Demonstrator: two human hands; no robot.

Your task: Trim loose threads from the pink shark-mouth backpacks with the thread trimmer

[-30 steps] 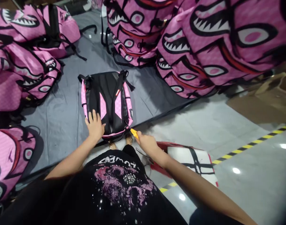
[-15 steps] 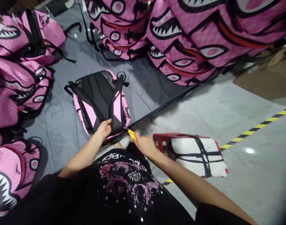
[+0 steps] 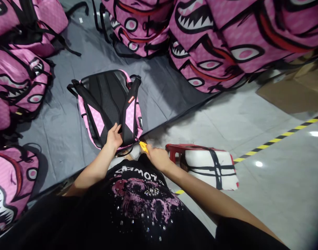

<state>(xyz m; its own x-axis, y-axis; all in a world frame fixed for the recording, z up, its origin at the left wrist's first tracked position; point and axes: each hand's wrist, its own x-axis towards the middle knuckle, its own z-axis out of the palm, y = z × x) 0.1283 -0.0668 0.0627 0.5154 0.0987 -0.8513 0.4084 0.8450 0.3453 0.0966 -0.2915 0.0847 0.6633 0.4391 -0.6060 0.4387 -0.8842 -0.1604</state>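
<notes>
One backpack (image 3: 108, 99) meets the cloth edge (image 3: 174, 113), room beyond; left hand (image 3: 114, 138) touches it, pinch unclear; right hand (image 3: 159, 158) grips yellow tool (image 3: 143, 146).

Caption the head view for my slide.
Left hand on a pink-and-black backpack, right hand holding a yellow-handled tool at its edge.

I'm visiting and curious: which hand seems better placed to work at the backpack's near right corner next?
Likely the right hand: it grips the yellow tool, pointed there, while the left hand is on the backpack, farther left.

hands (image 3: 114, 139): 2 | yellow-handled tool (image 3: 143, 147): 1 | central backpack (image 3: 105, 92): 1 | stool (image 3: 202, 161): 1 | piled backpacks (image 3: 213, 66): uncountable
</notes>
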